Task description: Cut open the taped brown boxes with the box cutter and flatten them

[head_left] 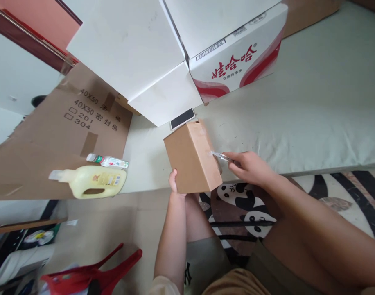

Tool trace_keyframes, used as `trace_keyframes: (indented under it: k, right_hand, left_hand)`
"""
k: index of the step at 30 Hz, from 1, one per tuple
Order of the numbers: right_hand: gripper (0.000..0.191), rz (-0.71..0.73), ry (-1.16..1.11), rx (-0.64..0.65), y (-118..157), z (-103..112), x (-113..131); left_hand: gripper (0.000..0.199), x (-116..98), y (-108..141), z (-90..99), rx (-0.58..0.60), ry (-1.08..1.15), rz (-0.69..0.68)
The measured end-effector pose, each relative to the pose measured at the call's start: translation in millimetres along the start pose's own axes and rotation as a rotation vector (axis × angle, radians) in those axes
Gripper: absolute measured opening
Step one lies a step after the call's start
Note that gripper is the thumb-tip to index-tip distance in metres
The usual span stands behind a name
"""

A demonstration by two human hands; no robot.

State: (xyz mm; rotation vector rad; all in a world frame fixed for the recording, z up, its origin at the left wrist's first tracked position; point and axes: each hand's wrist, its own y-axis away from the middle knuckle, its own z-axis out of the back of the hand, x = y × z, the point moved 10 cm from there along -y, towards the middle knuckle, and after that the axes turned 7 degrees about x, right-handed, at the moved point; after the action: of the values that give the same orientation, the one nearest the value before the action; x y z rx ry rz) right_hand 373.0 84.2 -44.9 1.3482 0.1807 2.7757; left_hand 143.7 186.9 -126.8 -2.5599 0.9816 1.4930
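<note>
A small brown cardboard box (184, 159) rests at the front edge of the covered surface, tilted toward me. My left hand (173, 181) grips its lower left corner, thumb on the near face and the other fingers hidden behind or under it. In my right hand (249, 164) is a slim utility knife (222, 157), pinched between the fingers. Its tip touches the box's right side, near the taped flap. Just behind the box lies a phone (183, 119) with a dark screen.
White cartons (236, 69) stand at the back. To the left are a large brown cardboard sheet (67, 143), a yellow detergent jug (97, 181) and a small white bottle (109, 160). A red bag (83, 274) sits on the floor at lower left; a panda-patterned mat (236, 196) lies below.
</note>
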Motion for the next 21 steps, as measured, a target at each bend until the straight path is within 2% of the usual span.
trace_keyframes:
  k: [8,16,21]
  right_hand:
    - [0.042,0.028,0.027,0.047,7,2,2]
    - [0.033,0.058,0.003,0.125,14,3,6]
    - [0.039,0.038,-0.052,0.163,16,5,6]
  left_hand:
    - [0.063,-6,3,-19.6,0.027,0.011,-0.012]
    - [0.055,-5,3,-11.9,-0.024,-0.001,-0.003]
    - [0.052,-6,4,-13.8,-0.027,0.012,-0.015]
